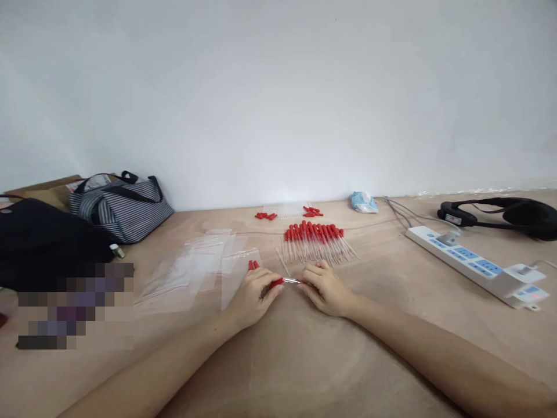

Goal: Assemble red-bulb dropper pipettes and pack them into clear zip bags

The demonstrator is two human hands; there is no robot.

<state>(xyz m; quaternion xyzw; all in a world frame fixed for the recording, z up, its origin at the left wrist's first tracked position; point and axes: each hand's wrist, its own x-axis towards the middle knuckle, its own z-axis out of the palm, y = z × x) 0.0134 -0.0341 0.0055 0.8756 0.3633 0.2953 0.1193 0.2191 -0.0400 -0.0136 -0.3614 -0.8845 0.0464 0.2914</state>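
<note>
Between my two hands lies a slim clear tube (pixel 290 281) with a red bulb (pixel 277 283) on its left end. My left hand (pixel 255 293) is closed on the red bulb. The fingers of my right hand (pixel 324 288) pinch the tube's right end. Just beyond the hands, a row of red-topped droppers (pixel 311 235) lies side by side, thin tips toward me. A single thin piece (pixel 282 261) lies left of the row. Two red bulbs (pixel 253 265) show behind my left hand, by a clear zip bag (pixel 230 278).
More clear bags (pixel 174 278) overlap at the left. Loose red bulbs (pixel 266 216) and clear tubes (pixel 290 210) lie near the wall, with a blue-and-white packet (pixel 364 202). A power strip (pixel 474 261) and black headset (pixel 500 215) are right; a striped bag (pixel 130 209) is left.
</note>
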